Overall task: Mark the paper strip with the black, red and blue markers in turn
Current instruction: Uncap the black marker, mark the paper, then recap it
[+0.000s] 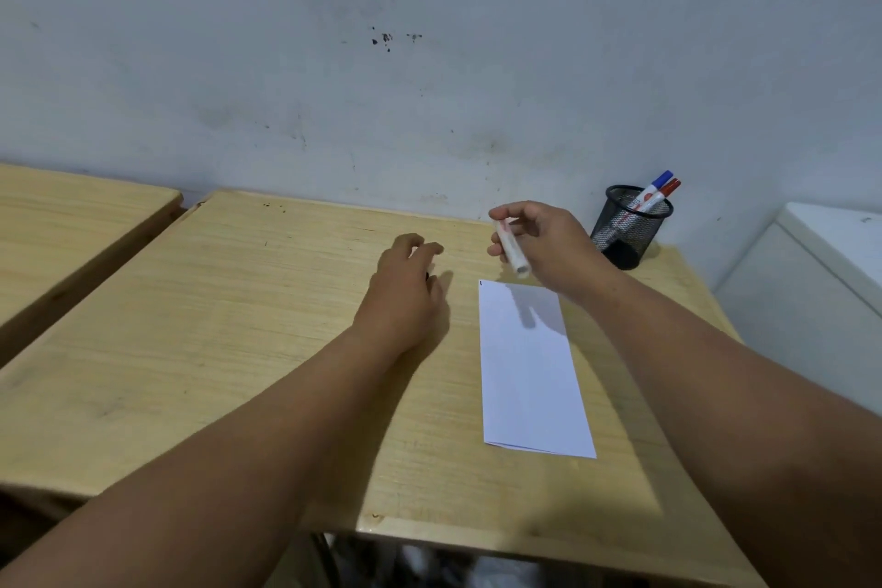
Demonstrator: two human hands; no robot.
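Note:
A white paper strip [530,372] lies lengthwise on the wooden table [238,325], with a small black mark at its far left corner. My right hand [549,248] hovers over the strip's far end and pinches a white-barrelled marker [511,251]. The marker's far end is hidden by my fingers. My left hand [405,286] rests on the table to the left of the strip with its fingers curled. A small black piece, seemingly a cap [427,276], shows under them. The red marker [661,195] and the blue marker [656,184] stand in a black mesh cup [625,229].
The mesh cup stands at the table's far right corner against the wall. A white cabinet [811,282] sits right of the table. A second wooden table [71,224] adjoins on the left. The near table edge runs just past the strip's near end.

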